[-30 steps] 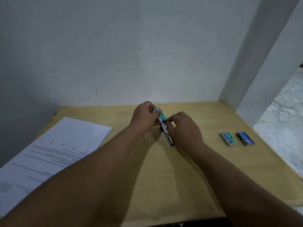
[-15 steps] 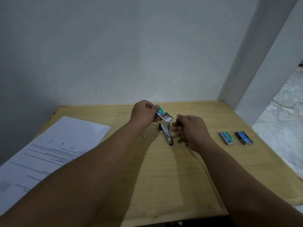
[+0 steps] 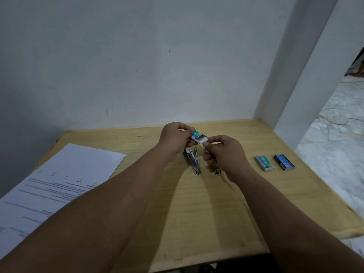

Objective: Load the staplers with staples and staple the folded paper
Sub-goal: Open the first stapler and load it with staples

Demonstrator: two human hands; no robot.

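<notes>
Head: staple box [image 3: 199, 137] in left hand [image 3: 175, 139] grip, above stapler [image 3: 193, 161].

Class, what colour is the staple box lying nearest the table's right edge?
Dark blue with a lighter blue label, seen in the head view: the staple box.

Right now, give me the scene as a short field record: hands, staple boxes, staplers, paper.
left hand: grips the open staple box above the table
right hand: fingertips at the box's open end; whether it holds staples cannot be told
open stapler: on the table under the hands
second stapler: mostly hidden by the right hand
spare boxes: green box, blue box, side by side, right
paper: printed sheet, flat, left
</notes>
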